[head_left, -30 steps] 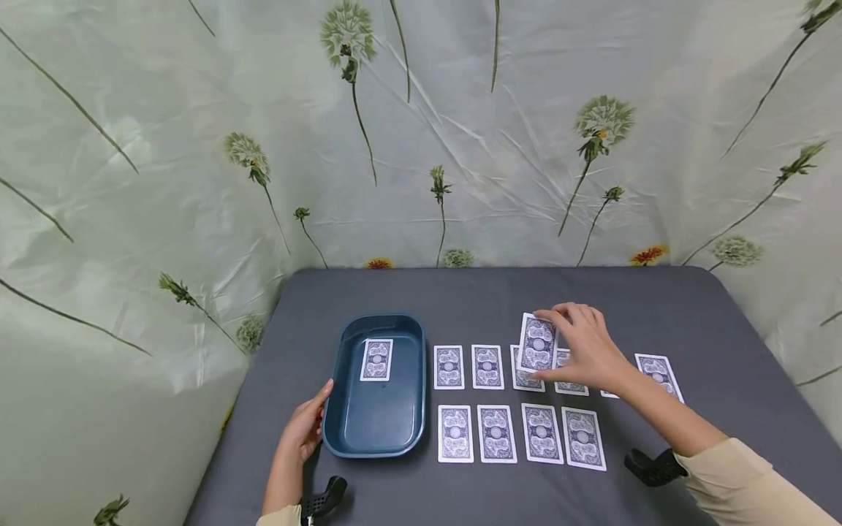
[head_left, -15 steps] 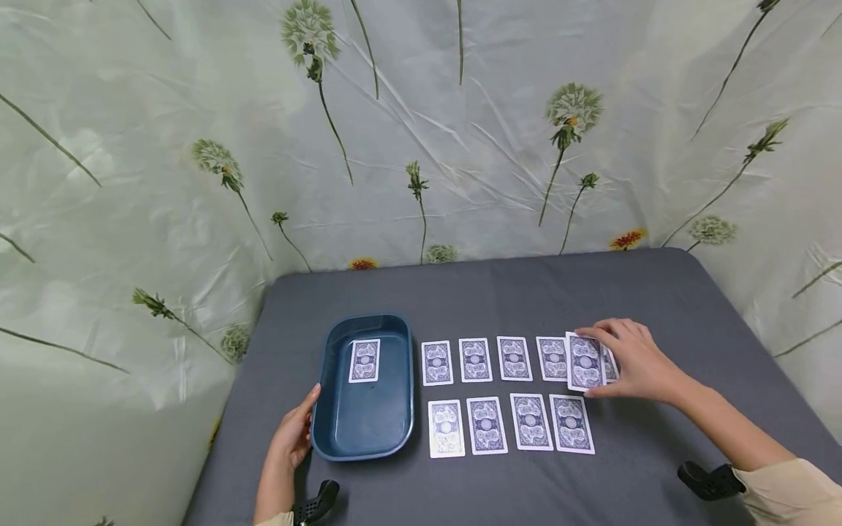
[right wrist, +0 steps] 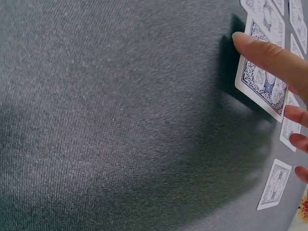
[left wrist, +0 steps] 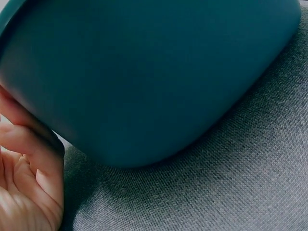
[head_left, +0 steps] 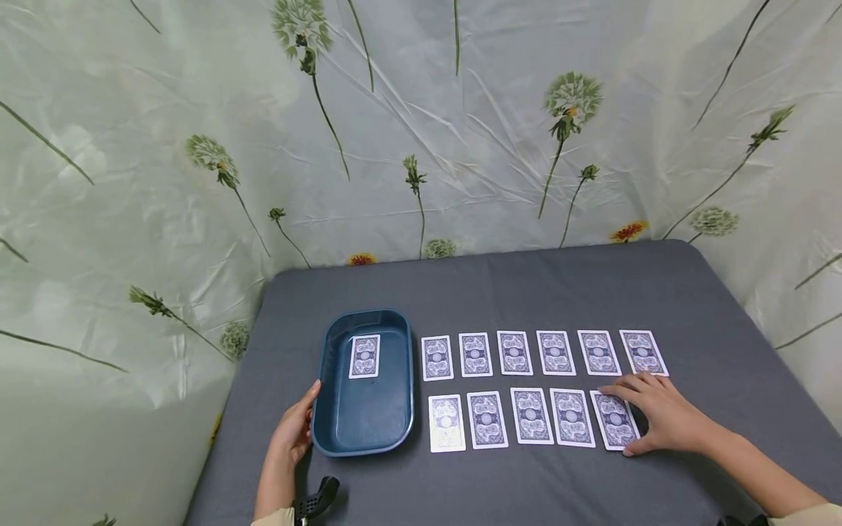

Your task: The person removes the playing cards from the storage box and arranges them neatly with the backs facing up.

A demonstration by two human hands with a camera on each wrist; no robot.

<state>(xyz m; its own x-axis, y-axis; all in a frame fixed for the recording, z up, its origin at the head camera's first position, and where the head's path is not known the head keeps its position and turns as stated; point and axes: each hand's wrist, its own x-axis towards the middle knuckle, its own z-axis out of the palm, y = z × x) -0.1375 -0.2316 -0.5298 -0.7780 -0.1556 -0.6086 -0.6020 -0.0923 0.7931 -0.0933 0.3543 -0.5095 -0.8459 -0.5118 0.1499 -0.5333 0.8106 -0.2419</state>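
My left hand [head_left: 291, 432] grips the left side of a dark teal tray [head_left: 358, 424], its thumb at the rim. In the left wrist view, bent fingers [left wrist: 33, 154] lie against the tray's outer wall [left wrist: 144, 86]. One face-down playing card [head_left: 365, 356] lies inside the tray. At the right end of the near row, my right hand [head_left: 671, 415] pinches a playing card [head_left: 613, 425] by its far and near edges. The right wrist view has the thumb [right wrist: 274, 55] across that card [right wrist: 263, 91], which seems slightly tilted over the cloth.
Several face-down cards form a far row [head_left: 515, 353] and a near row [head_left: 531, 416] right of the tray. The far row's last card [head_left: 643, 352] lies just beyond my right hand. A grey cloth [head_left: 460, 292] covers the table; a floral curtain [head_left: 493, 161] hangs behind.
My right hand has carried the playing card rightward over the far row, then down to the near row's right end. The left hand keeps hold of the tray. The head view has shifted slightly.
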